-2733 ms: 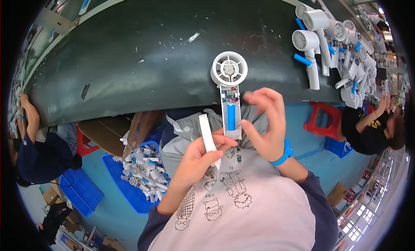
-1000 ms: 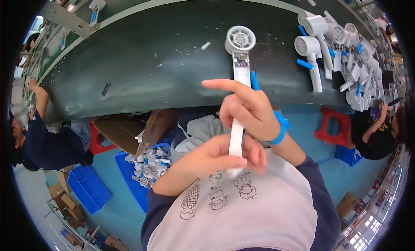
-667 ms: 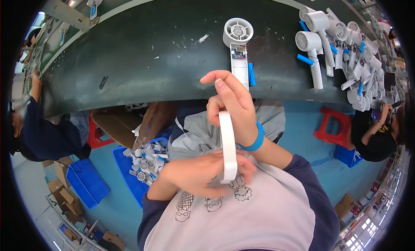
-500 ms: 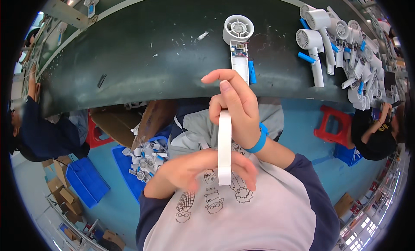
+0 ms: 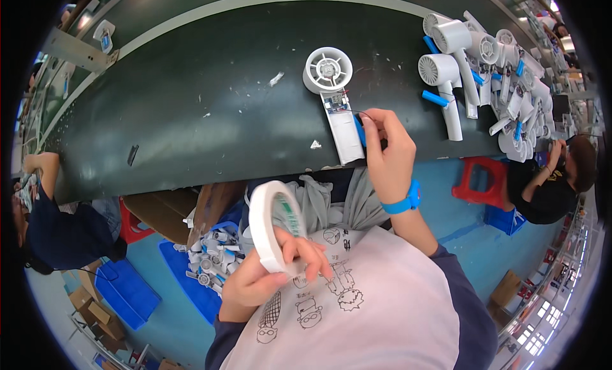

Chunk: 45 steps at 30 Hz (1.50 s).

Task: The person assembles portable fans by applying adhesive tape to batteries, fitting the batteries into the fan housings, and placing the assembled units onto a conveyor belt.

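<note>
My left hand [image 5: 254, 282] holds a roll of white tape [image 5: 259, 224] upright in front of my shirt, its fingers hooked through the ring. At the bench's near edge lies a white handheld fan [image 5: 345, 139] with its handle open, showing a small circuit board [image 5: 336, 103] and thin wires. A blue cylindrical battery [image 5: 359, 130] sits along the handle's right side. My right hand [image 5: 391, 154], with a blue wristband, is closed on the battery, thumb and fingertips at its upper end; the fingers partly cover it.
White fans with blue batteries are heaped [image 5: 503, 77] on the right of the dark bench [image 5: 210, 96]. A black strip [image 5: 132, 155] and white scraps lie on the left. Below stands a blue bin [image 5: 185, 277] of white parts. Other people sit at both sides.
My right hand has left the tape roll and moved forward to the battery beside the fan. The tape roll has tilted and shifted left with my left hand. My view has shifted slightly.
</note>
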Tool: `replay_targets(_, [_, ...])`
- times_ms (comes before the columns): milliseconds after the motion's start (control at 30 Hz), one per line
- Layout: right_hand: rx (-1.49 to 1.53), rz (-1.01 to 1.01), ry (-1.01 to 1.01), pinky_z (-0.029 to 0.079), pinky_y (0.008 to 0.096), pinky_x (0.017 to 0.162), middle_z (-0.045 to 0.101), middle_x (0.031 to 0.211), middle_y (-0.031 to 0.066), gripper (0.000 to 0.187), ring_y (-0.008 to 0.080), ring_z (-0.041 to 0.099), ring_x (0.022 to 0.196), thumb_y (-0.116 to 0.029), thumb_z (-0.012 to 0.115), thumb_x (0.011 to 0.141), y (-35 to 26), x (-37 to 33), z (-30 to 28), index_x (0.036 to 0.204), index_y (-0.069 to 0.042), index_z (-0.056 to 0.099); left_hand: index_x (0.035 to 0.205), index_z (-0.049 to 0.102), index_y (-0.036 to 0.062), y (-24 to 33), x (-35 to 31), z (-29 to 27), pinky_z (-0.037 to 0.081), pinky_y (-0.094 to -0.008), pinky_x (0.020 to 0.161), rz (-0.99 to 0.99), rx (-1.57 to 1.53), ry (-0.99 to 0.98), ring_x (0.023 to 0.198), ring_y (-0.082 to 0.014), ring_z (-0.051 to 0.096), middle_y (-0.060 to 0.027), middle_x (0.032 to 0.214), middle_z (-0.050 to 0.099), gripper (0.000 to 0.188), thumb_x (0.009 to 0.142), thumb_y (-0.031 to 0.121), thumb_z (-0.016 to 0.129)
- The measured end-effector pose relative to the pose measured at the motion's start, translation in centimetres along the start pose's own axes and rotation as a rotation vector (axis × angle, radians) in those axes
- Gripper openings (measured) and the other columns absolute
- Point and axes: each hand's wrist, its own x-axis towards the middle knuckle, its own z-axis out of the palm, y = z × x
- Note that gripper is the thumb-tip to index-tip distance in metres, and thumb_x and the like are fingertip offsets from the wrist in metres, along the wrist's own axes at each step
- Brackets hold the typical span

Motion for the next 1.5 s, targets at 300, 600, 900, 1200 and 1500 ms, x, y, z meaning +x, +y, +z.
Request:
replay_targets(300, [-0.169, -0.555, 0.121, 0.048, 0.0312, 0.067, 0.061, 0.083, 0.0116, 0.016, 0.026, 0.06, 0.075, 0.01, 0.06, 0.078, -0.2, 0.3, -2.2, 0.091, -0.001, 0.058, 0.126, 0.041, -0.0049, 1.0, 4.4, 1.6, 0.045, -0.0341, 0.086, -0.159, 0.345, 0.215, 0.103, -0.0213, 0.056, -0.0193, 0.12, 0.054, 0.052, 0.074, -0.004, 0.04])
replay_targets(600, [0.556, -0.168, -0.006, 0.041, 0.0297, 0.069, 0.053, 0.081, 0.0077, 0.026, 0.0186, 0.049, 0.076, -0.002, 0.053, 0.087, -1.0, -2.0, -1.7, 0.112, -0.003, 0.046, 0.138, 0.034, -0.0018, -0.6, 8.8, 2.1, 0.044, -0.0276, 0.085, -0.168, 0.563, 0.118, 0.1, -0.0142, 0.055, -0.0101, 0.115, 0.054, 0.062, 0.078, -0.004, 0.047])
replay_targets(900, [1.715, 0.481, -0.054, 0.033, 0.0269, 0.069, 0.036, 0.07, 0.0007, 0.026, 0.0128, 0.035, 0.067, -0.009, 0.048, 0.081, -1.2, -2.4, -1.6, 0.106, -0.004, 0.045, 0.138, 0.033, -0.0035, -1.2, 7.8, 2.6, 0.043, -0.0269, 0.088, -0.137, 0.31, 0.163, 0.11, -0.0137, 0.05, -0.0137, 0.136, 0.043, 0.061, 0.079, -0.005, 0.046])
replay_targets(1200, [0.613, 0.147, -0.357, 0.041, 0.0295, 0.085, 0.051, 0.1, 0.0104, 0.034, 0.0158, 0.048, 0.095, -0.001, 0.061, 0.078, -1.9, -3.3, -4.4, 0.109, -0.002, 0.047, 0.127, 0.052, -0.0029, -0.2, 6.4, 1.9, 0.044, -0.027, 0.087, -0.073, 0.25, 0.314, 0.105, -0.0113, 0.051, -0.0127, 0.141, 0.036, 0.049, 0.077, -0.003, 0.046])
replay_targets(1500, [0.039, -0.37, -0.679, 0.032, 0.0375, 0.096, 0.056, 0.121, 0.0051, 0.065, 0.0237, 0.049, 0.114, -0.009, 0.076, 0.065, -2.4, 0.3, -6.1, 0.125, -0.008, 0.051, 0.12, 0.048, -0.0035, 0.6, 5.8, 2.3, 0.044, -0.0301, 0.088, -0.13, 0.2, 0.314, 0.102, -0.015, 0.053, -0.0151, 0.133, 0.044, 0.039, 0.081, -0.001, 0.048])
